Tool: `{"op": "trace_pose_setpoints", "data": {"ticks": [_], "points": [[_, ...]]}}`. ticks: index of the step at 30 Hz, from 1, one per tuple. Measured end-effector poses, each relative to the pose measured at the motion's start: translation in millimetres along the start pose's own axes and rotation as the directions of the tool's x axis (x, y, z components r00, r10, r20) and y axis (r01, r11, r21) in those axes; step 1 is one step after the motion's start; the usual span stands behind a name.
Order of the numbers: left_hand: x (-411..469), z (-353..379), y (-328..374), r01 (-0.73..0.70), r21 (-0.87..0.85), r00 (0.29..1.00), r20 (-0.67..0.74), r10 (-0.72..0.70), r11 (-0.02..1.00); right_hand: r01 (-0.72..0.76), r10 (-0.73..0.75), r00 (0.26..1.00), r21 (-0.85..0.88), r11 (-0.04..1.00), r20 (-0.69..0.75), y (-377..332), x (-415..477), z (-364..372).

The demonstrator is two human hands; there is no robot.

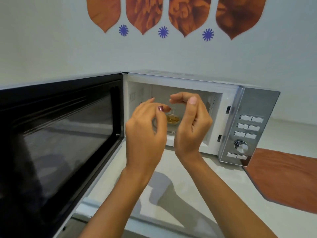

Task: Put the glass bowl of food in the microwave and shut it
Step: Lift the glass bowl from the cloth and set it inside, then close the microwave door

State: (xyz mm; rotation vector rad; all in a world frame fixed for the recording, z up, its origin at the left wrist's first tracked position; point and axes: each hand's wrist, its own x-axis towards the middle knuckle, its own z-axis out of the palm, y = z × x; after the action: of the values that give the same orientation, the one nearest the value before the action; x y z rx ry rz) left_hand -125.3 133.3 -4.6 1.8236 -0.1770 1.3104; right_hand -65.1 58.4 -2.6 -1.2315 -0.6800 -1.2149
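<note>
A glass bowl [172, 120] with yellowish food sits inside the white microwave [228, 100], on its floor, partly hidden behind my hands. The microwave's dark glass door [60, 134] is swung wide to the left. My left hand [145, 133] and my right hand [192, 124] are raised side by side just in front of the cavity mouth. Both have curled, parted fingers and hold nothing. Neither hand touches the bowl.
The microwave's silver control panel [247, 129] with buttons and a knob [241, 146] is at the right. It stands on a pale counter [188, 169] against a wall. An orange mat [284, 176] lies on the counter to the right.
</note>
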Motion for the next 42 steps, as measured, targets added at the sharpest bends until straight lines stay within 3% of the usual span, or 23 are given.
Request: {"op": "trace_pose_setpoints", "data": {"ticks": [4, 8, 16, 23, 28, 32, 35, 38, 42], "points": [[-27, -41, 22, -0.219, 0.178, 0.974, -0.012, 0.224, 0.959, 0.032, -0.034, 0.998, 0.035, 0.999, 0.053, -31, -5, 4], [-35, -82, 36, -0.287, 0.309, 0.945, -0.064, 0.321, 0.907, 0.073, -0.081, 0.991, 0.074, 0.995, 0.110, -57, -10, 18], [-45, -155, 61, -0.341, 0.581, 0.844, -0.157, 0.513, 0.739, -0.029, -0.074, 0.945, 0.306, 0.952, 0.320, -96, -31, 59], [-31, -200, 60, -0.234, 0.701, 0.852, -0.186, 0.490, 0.673, -0.115, -0.130, 0.845, 0.415, 0.903, 0.518, -126, -45, 88], [-21, -215, 54, -0.083, 0.632, 0.937, -0.213, 0.275, 0.771, -0.151, -0.158, 0.778, 0.424, 0.893, 0.608, -135, -53, 101], [-17, -220, 45, -0.048, 0.518, 0.966, -0.192, 0.171, 0.854, -0.144, -0.167, 0.750, 0.404, 0.903, 0.640, -137, -53, 101], [-13, -223, 36, -0.116, 0.393, 0.974, -0.136, 0.182, 0.912, -0.130, -0.172, 0.758, 0.404, 0.906, 0.630, -137, -46, 98], [-7, -228, 30, -0.195, 0.131, 0.979, -0.041, 0.202, 0.972, -0.153, -0.144, 0.790, 0.420, 0.895, 0.595, -134, -39, 89], [-1, -222, 30, -0.261, -0.052, 0.959, 0.102, 0.265, 0.964, -0.157, -0.117, 0.820, 0.417, 0.895, 0.561, -129, -32, 70]]}}
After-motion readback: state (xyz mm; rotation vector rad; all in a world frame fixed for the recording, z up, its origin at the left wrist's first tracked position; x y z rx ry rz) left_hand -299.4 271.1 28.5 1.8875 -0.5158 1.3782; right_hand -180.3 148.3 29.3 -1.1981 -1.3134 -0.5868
